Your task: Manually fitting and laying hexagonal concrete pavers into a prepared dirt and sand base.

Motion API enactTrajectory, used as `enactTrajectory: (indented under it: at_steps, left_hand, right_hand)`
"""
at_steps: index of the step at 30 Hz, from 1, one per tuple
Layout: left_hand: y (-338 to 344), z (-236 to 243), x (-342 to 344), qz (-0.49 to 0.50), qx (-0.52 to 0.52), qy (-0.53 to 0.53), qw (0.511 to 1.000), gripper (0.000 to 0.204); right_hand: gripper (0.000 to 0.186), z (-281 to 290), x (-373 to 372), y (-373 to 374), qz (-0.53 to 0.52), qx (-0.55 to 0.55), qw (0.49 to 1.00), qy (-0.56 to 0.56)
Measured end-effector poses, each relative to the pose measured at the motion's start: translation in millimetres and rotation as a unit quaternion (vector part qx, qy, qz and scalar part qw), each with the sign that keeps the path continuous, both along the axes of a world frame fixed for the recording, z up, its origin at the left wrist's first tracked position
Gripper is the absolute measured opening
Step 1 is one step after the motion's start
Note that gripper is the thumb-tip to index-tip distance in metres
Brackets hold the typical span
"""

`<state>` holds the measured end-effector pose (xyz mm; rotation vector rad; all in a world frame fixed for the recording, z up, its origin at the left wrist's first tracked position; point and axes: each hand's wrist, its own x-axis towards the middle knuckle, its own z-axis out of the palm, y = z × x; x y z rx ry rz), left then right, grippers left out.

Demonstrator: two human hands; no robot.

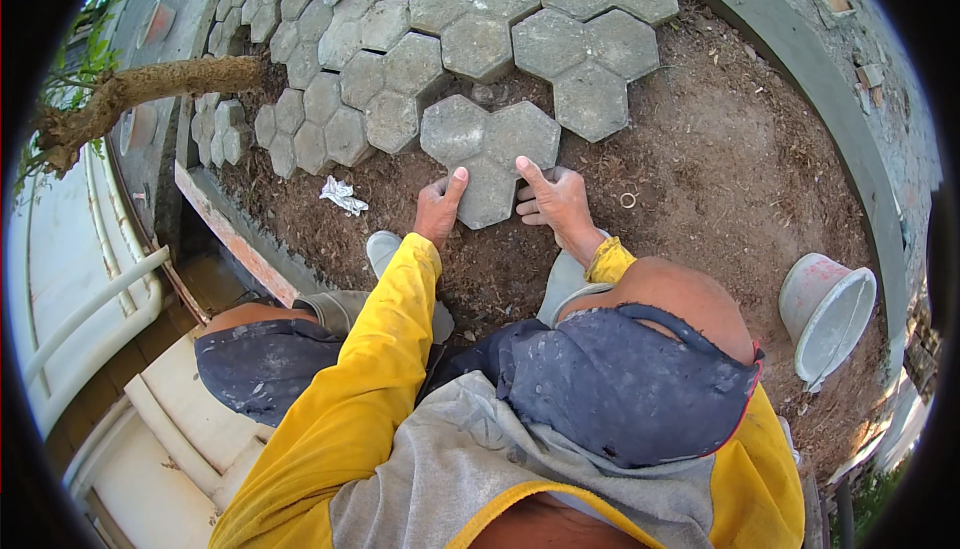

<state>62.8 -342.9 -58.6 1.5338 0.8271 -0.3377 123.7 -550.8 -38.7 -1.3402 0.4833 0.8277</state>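
Observation:
A grey concrete paver [487,149] shaped like three joined hexagons lies on brown soil, just in front of the laid paving [470,24]. My left hand [438,211] grips its lower left edge, thumb on top. Against its lower right edge presses my right hand [553,201], with the thumb resting on the block. Both arms wear yellow sleeves. I am squatting, knees on either side of the arms.
A grey concrete curb [800,59] bends along the right side of the soil bed. A white bucket [826,311] lies tipped at the right. A crumpled white scrap [343,194] sits on the soil at left. A tree trunk [140,89] leans in from the left.

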Motion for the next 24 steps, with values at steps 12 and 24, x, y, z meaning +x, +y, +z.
enactTrajectory:
  at_steps: [12,24]
  left_hand:
    - [-42,-10,-45,0.125,-0.172,-0.053,0.976,0.064]
    - [-61,-3,-7,0.127,-0.159,-0.034,0.979,0.060]
  right_hand:
    - [0.053,-19,-2,8,-0.033,-0.037,0.989,-0.140]
    - [0.067,12,21,-11,0.104,-0.219,0.893,-0.379]
